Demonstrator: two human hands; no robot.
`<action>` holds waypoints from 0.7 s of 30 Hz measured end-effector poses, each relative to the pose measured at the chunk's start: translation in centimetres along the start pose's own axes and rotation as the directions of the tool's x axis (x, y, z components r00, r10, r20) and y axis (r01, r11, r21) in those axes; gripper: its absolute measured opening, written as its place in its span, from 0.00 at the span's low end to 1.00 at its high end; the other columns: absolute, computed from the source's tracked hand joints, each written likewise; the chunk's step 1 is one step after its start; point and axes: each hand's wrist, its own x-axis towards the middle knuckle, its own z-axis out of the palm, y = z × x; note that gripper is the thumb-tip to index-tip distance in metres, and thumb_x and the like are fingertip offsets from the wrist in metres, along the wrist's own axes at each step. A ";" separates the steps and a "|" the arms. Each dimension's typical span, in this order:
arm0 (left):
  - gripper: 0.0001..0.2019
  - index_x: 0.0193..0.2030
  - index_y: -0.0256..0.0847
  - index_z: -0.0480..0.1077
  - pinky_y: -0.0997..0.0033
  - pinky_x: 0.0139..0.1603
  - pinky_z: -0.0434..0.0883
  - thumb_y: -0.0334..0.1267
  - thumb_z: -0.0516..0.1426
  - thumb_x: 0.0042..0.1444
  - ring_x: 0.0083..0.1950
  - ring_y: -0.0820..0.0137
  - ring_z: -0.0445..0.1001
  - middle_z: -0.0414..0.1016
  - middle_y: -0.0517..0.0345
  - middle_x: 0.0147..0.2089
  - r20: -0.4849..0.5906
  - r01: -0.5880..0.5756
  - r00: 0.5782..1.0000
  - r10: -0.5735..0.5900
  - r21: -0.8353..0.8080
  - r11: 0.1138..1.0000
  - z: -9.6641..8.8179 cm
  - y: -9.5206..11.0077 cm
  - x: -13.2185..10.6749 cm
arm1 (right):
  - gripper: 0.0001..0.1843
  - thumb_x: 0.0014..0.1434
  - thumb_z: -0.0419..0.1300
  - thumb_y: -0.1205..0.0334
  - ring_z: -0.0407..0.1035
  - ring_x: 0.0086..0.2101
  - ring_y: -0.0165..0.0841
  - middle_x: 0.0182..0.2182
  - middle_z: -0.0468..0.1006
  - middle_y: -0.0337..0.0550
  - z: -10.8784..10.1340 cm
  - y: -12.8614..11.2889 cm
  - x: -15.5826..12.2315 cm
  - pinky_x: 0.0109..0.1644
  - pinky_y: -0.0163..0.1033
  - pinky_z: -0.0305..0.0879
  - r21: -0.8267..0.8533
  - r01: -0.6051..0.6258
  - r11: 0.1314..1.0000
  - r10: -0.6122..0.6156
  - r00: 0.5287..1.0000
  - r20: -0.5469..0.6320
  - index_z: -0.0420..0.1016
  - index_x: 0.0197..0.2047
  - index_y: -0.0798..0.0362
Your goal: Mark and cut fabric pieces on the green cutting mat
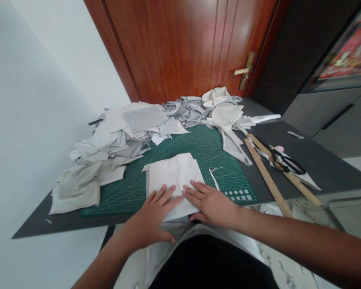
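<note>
A pale folded cloth piece [174, 174] lies on the green cutting mat [132, 188], its near end hanging over the table's front edge. My left hand [152, 218] rests flat on the cloth's near left part, fingers stretched out. My right hand [209, 202] lies flat on the cloth's near right edge, fingers spread and pointing left. The fingertips of the two hands nearly meet. Neither hand grips anything.
Heaps of white and grey fabric scraps [117, 140] fill the table's left and back. Two wooden rulers [267, 176] and black scissors [284, 162] lie at the right on the dark table [325, 160]. A thin cloth strip [214, 178] lies on the mat. A wooden door [183, 44] stands behind.
</note>
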 end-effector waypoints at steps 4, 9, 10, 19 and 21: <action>0.36 0.68 0.49 0.66 0.45 0.73 0.60 0.25 0.58 0.51 0.78 0.50 0.53 0.56 0.49 0.78 -0.020 0.118 0.993 -0.117 0.080 0.990 0.0 2.4 -0.5 | 0.22 0.70 0.57 0.62 0.68 0.63 0.49 0.63 0.74 0.51 -0.5 -0.7 -1.2 0.66 0.51 0.66 -0.009 0.099 0.995 -0.100 0.994 -0.040 0.73 0.65 0.58; 0.14 0.45 0.47 0.75 0.62 0.49 0.74 0.31 0.55 0.54 0.46 0.60 0.80 0.82 0.56 0.45 -0.009 0.095 0.995 -0.096 -0.090 0.991 -4.4 2.3 -1.5 | 0.15 0.65 0.57 0.67 0.80 0.41 0.37 0.42 0.86 0.46 -5.9 -0.3 -1.7 0.46 0.39 0.74 0.325 0.003 0.946 0.019 0.998 -0.065 0.80 0.52 0.53; 0.11 0.43 0.48 0.75 0.66 0.45 0.73 0.33 0.56 0.54 0.43 0.62 0.79 0.82 0.60 0.42 0.000 0.069 0.998 -0.070 -0.162 0.984 -6.0 1.9 -1.4 | 0.14 0.64 0.59 0.67 0.80 0.40 0.35 0.41 0.85 0.44 -7.6 0.4 -1.4 0.45 0.38 0.73 0.419 -0.026 0.908 0.073 0.993 -0.096 0.80 0.51 0.52; 0.09 0.37 0.45 0.75 0.70 0.40 0.69 0.43 0.64 0.50 0.39 0.67 0.73 0.78 0.64 0.36 -0.684 -0.139 0.727 -0.053 -0.223 0.965 -23.3 -0.3 12.2 | 0.12 0.59 0.68 0.66 0.69 0.26 0.25 0.32 0.81 0.44 -25.7 15.3 7.6 0.31 0.32 0.63 0.640 -0.252 0.726 0.537 0.789 -0.299 0.83 0.45 0.64; 0.06 0.35 0.43 0.74 0.71 0.44 0.68 0.41 0.63 0.53 0.40 0.70 0.71 0.76 0.65 0.37 -0.844 -0.160 0.533 -0.052 -0.161 0.974 -26.6 0.1 15.5 | 0.17 0.59 0.67 0.64 0.69 0.30 0.23 0.37 0.82 0.46 -29.9 18.9 9.0 0.33 0.31 0.59 0.513 -0.253 0.820 0.510 0.730 -0.455 0.82 0.49 0.67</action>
